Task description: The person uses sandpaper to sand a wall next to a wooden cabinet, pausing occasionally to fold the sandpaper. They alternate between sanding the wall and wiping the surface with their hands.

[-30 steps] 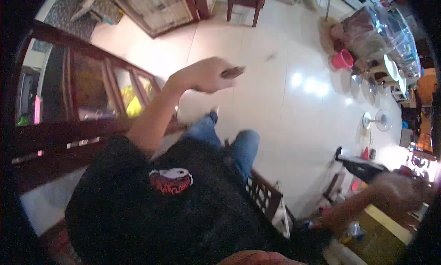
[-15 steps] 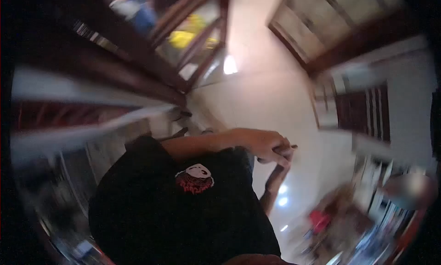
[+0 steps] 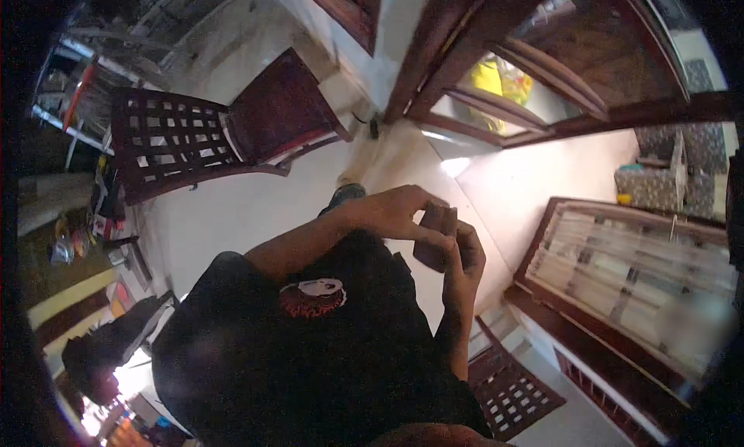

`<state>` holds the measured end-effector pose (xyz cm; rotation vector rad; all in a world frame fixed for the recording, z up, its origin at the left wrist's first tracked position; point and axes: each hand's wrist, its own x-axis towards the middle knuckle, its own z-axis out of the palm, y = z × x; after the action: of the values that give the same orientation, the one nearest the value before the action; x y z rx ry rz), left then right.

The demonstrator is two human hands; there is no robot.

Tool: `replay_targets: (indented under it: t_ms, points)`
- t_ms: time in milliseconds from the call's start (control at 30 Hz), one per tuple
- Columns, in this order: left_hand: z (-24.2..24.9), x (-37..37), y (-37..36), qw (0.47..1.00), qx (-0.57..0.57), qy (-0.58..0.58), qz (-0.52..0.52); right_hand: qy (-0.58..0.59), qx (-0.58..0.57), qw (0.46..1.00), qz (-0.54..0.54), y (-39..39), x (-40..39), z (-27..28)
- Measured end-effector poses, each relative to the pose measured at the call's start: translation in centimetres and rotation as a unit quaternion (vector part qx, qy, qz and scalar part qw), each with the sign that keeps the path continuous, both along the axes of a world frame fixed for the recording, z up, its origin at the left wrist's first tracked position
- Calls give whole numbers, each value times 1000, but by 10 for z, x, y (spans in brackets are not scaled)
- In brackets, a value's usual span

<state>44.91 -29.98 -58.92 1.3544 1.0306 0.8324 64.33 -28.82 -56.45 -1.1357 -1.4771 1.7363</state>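
Both my hands meet in front of my chest, above the pale floor. My left hand [image 3: 403, 212] reaches in from the left with bent fingers, its thumb and forefinger against the fingers of the other hand. My right hand [image 3: 467, 249] comes up from below with curled fingers, touching the left. The fingers overlap in shadow, and whether anything small lies between them I cannot make out. Below them is my black shirt [image 3: 310, 369] with a white and red print [image 3: 314, 298].
A dark chair with a lattice back [image 3: 174, 141] stands at left. Ahead is a dark wooden door frame [image 3: 535, 129] with yellow items behind it. A glass-fronted cabinet [image 3: 620, 261] is at right, with another lattice chair [image 3: 511, 393] at lower right.
My view has swung round to the right, bringing the lattice chair in at left. My hands stay together, now closer to the chest with the fingers more bent.
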Motion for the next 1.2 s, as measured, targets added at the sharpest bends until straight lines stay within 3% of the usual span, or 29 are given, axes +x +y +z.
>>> replay_targets:
  t_ms: [133, 233, 300, 333, 400, 467, 533, 633, 733, 800, 867, 900, 933, 1000, 1067, 1133, 1200]
  points:
    - [32, -48, -5, 999, -22, 1, 24, 64, -18, 998, 21, 1, -44, 11]
    - [31, -82, 5, 997, 45, -68, 18, 66, -7, 998, -1, 2, -82, 24]
    - [23, -105, 13, 998, 13, -26, -53, 30, 22, 999, -23, 7, -108, 25]
    - [25, -116, 13, 999, 17, -21, -46, 36, 25, 999, -15, 8, -122, 24]
    - [31, -137, 16, 992, -5, -123, -37, 75, 18, 996, -40, 15, -149, 19]
    - [42, -162, 22, 995, -40, -83, -30, 72, 30, 996, -43, 23, -173, 24]
    - [49, -183, 34, 999, 10, -37, -34, 30, 2, 999, -37, 33, -190, 41]
    - [36, -199, 59, 993, 66, -68, -73, 33, 78, 996, -28, 52, -214, 47]
    - [26, -199, 79, 989, 68, -129, -23, 8, 41, 999, 8, 68, -218, 68]
    - [52, -202, 87, 991, 27, -130, -10, 34, 69, 997, -4, 85, -217, 62]
    - [57, -202, 98, 996, 32, -75, 20, 29, 82, 996, 7, 110, -211, 50]
    - [68, -201, 91, 990, 84, -8, 115, 73, 79, 993, 53, 123, -211, 45]
    - [71, -204, 93, 989, 78, -1, 123, 116, 69, 986, 94, 130, -214, 45]
    - [71, -198, 95, 970, 6, -207, 124, 26, 95, 989, 112, 142, -222, 55]
    - [72, -198, 95, 966, 46, -208, 144, 27, 158, 980, 114, 151, -220, 38]
    - [75, -200, 97, 977, 83, -136, 143, 42, 167, 978, 120, 156, -219, 38]
    - [70, -194, 101, 975, 64, -140, 158, 58, 160, 977, 129, 156, -217, 35]
